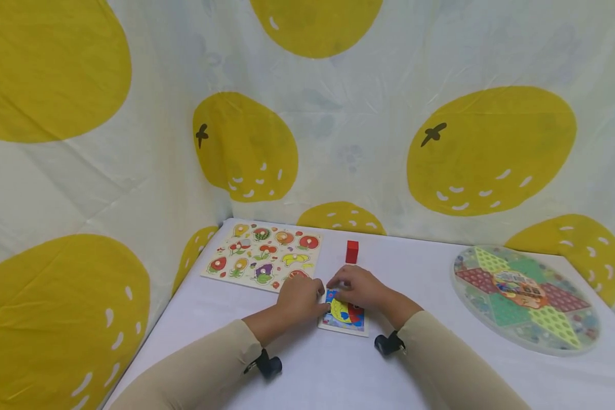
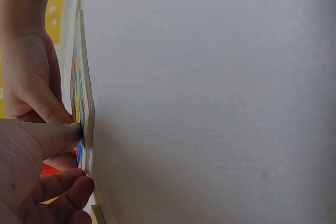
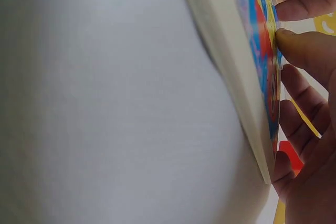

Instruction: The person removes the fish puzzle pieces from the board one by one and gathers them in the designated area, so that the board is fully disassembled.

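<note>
A small picture puzzle board (image 1: 341,327), with a yellow, red and blue picture on a pale base, lies on the white table between both hands. My left hand (image 1: 298,297) grips its left side, the thumb (image 2: 71,136) on the picture and curled fingers by the board's edge. From the far right, my right hand (image 1: 365,287) reaches over the board. Its thumb (image 3: 299,45) presses on the picture while the bent fingers (image 3: 299,121) hold along the far edge. A thin blue edge shows by that thumb tip. Part of the picture is hidden under the right hand.
Just behind the right hand stands a red block (image 1: 352,251). A wooden fruit puzzle (image 1: 246,259) lies at the back left. On the right is a round, star-patterned game board (image 1: 525,299). Fruit-printed curtains (image 1: 359,142) hang behind the table and on the left.
</note>
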Demonstrator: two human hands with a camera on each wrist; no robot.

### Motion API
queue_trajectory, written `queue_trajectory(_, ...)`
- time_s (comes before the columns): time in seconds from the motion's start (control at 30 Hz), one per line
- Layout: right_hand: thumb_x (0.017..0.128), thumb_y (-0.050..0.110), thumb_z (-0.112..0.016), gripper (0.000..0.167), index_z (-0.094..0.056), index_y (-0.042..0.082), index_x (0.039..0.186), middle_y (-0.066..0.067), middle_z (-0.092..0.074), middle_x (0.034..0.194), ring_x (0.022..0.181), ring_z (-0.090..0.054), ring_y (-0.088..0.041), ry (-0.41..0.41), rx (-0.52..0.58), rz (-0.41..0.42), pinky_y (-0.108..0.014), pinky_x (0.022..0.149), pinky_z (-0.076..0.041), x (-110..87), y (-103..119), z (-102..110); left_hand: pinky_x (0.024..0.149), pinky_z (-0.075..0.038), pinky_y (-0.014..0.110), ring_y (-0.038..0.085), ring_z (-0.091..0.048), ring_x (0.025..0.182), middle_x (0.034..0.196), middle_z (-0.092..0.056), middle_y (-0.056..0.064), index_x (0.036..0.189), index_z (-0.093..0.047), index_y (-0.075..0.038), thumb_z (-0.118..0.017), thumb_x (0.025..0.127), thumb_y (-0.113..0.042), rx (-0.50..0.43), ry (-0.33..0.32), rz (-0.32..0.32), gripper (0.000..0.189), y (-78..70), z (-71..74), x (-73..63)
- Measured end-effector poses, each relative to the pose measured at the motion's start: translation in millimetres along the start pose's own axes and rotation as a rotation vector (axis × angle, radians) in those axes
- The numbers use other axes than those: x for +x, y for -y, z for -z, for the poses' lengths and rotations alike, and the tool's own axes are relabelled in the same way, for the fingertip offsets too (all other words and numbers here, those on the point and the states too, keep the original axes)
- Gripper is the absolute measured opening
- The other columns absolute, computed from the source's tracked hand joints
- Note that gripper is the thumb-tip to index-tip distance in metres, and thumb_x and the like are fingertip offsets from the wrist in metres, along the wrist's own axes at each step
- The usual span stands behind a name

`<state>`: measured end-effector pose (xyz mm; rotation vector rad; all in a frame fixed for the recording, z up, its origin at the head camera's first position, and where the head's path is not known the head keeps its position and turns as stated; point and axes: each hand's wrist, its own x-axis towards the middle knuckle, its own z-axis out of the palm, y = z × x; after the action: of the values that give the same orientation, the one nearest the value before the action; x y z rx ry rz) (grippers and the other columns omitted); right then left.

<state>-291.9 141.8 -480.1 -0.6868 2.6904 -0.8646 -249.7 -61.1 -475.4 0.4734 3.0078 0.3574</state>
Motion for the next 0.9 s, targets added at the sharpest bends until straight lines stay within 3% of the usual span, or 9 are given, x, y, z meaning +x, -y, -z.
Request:
queue_trajectory(0.57, 0.092, 0.017, -0.086, 0.030, -0.079, 0.028, 0.119, 0.015, -0.072, 0.109, 0.108, -0.065, -0.013, 0.016, 0.048, -0.041, -0.037, 0.094, -0.058, 2.8, 1.0, 1.5, 0.084, -0.052, 0.038, 0.017, -0.066, 0.094, 0.092, -0.074, -0.005, 0.114, -0.077, -0.016, -0.087, 0.088, -0.048, -0.010, -0.003, -0.001, 0.043, -3.6, 5.3, -2.4)
queue_trajectory(0.9, 0.098, 0.014, -0.080, 0.021, -0.076, 0.026, 0.115, 0.011, -0.070, 0.102, 0.093, -0.063, -0.015, -0.002, 0.125, -0.012, -0.030, 0.082, -0.057, 0.5, -1.4, 2.9, 0.083, -0.052, 0.037, 0.016, -0.066, 0.092, 0.088, -0.073, -0.005, 0.113, -0.078, -0.016, -0.087, 0.088, -0.048, -0.003, -0.002, -0.004, 0.042, -3.5, 5.2, -2.6)
